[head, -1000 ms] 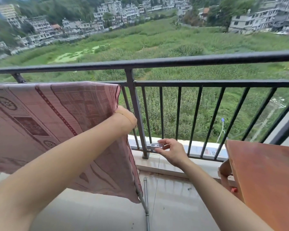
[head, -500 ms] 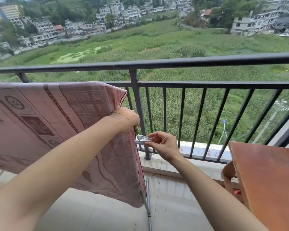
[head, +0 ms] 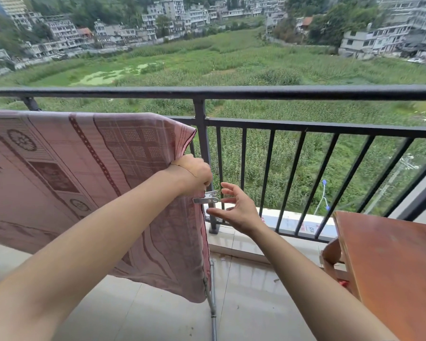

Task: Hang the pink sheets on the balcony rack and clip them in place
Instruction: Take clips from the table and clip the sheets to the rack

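A pink patterned sheet (head: pixel 89 183) hangs over the drying rack on the left, and only a grey rack leg (head: pixel 213 299) shows below its right hem. My left hand (head: pixel 191 174) grips the sheet's right edge. A metal clip (head: pixel 207 197) sits on that edge just under my left fist. My right hand (head: pixel 234 205) hovers right beside the clip with fingers spread and holds nothing.
The black balcony railing (head: pixel 231 92) runs across the view, one post (head: pixel 203 153) right behind the hands. A reddish wooden table (head: pixel 391 267) stands at the right, with a chair part under it. The floor is pale tile, and fields and buildings lie far below.
My right hand brought the clip up from the ledge to the sheet's edge, then let go and spread its fingers. My left hand kept its hold on the edge.
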Demonstrator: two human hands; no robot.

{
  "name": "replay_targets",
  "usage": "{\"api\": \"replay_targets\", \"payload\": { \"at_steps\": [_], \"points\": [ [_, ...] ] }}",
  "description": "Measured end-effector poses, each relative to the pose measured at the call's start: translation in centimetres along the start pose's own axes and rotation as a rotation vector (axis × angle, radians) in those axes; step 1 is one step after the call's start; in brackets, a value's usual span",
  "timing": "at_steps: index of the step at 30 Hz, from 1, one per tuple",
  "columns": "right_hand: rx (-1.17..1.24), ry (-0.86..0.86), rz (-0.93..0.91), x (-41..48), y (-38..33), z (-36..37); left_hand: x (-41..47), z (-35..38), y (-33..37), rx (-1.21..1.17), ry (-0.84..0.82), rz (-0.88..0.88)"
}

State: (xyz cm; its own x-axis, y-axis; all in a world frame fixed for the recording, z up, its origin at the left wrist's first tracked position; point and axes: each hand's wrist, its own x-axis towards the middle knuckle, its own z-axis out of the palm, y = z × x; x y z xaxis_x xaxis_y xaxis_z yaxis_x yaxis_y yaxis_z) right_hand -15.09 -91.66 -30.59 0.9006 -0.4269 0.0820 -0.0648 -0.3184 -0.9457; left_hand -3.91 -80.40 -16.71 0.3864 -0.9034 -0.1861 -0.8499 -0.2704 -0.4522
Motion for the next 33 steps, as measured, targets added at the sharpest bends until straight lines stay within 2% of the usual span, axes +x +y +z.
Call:
{"api": "replay_targets", "payload": {
  "at_steps": [2, 6, 8, 12, 16, 23, 28, 33],
  "points": [
    [-0.068, 0.01, 0.01, -0.7, 0.3, -0.5, -0.3, 0.0, 0.5, -0.109, 0.194, -0.038],
    [-0.226, 0.135, -0.007, -2.4, 1.1, -1.7, -0.1, 2.1, 2.2, -0.254, 0.823, -0.074],
    [-0.418, 0.188, -0.023, -3.6, 2.4, -2.8, 0.1, 3.5, 4.3, -0.328, 0.939, -0.089],
    [-0.742, 0.293, 0.039, -7.7, 5.8, -5.7, 0.1, 6.7, 9.9, -0.405, 0.856, -0.005],
    [-0.888, 0.44, 0.318, -14.4, 8.5, -8.8, 0.6, 8.7, 15.6, -0.521, 0.663, 0.034],
    [-0.928, 0.705, 0.757, -29.3, 11.1, -12.2, 3.0, 8.2, 25.5, -0.573, 0.307, 0.213],
    [-0.858, 0.775, 1.028, -38.5, 12.6, -14.0, 2.5, 7.0, 33.8, -0.604, 0.242, 0.365],
    [-0.791, 0.76, 1.151, -43.0, 15.6, -17.9, 2.6, 5.2, 41.1, -0.542, 0.191, 0.526]
  ]
}}
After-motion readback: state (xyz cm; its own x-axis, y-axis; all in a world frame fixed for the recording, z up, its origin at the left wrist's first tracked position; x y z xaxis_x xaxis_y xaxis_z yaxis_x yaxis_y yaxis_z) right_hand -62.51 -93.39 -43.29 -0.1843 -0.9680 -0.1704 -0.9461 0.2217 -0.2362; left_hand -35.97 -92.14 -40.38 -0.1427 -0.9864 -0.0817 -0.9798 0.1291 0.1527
